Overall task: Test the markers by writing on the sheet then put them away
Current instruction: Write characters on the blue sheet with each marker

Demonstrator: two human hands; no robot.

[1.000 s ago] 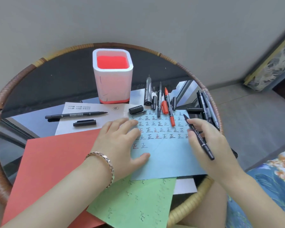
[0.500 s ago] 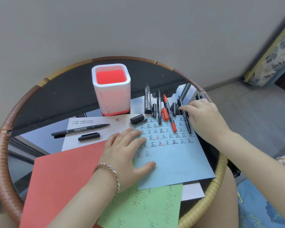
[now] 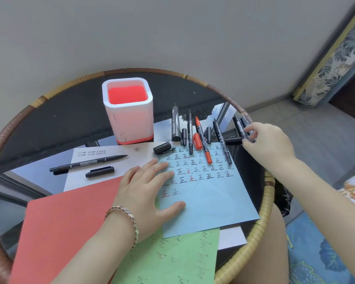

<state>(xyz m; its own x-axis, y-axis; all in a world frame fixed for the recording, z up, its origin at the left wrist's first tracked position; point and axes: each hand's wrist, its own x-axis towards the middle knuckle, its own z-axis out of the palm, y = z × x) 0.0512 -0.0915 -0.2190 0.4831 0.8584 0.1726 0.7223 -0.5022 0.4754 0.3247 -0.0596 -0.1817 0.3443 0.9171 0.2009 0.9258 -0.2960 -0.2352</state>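
**While the left hand [image 3: 146,189] pins the sheet [image 3: 213,201], the right hand [image 3: 268,140] goes for a marker [image 3: 240,128]**

As I watch from beside the table [image 3: 260,222], the left hand lies flat on the blue sheet with its fingers spread, holding it down. The right hand is out at the far right rim. Its fingertips are curled and pinching one black marker in a small bunch lying there. I cannot tell whether a second marker is caught in the same pinch. A loose cap [image 3: 233,140] lies just beside those fingers.

The sheet has rows of test characters, and the last row [image 3: 169,192], with two marks, sits right by the left hand's fingers. A row of markers [image 3: 190,132], one of them red [image 3: 203,140], lies across the sheet's top edge. Another marker [image 3: 88,162] lies well apart on the white paper [image 3: 111,158] to the left. The cup [image 3: 128,111] stands behind with no marker showing in it, so I judge that putting away has not started.

To do this step well, I would lift only the one marker, straight up and clear of its neighbours. They lie close to the rim and a nudge could roll them off. I would then turn it in the fingers to a writing hold while carrying it over. The left hand should slide a little leftward so the blank space beside the two marks is open, but stay pressed flat, since the sheet rests on other loose paper and could skid under the stroke.
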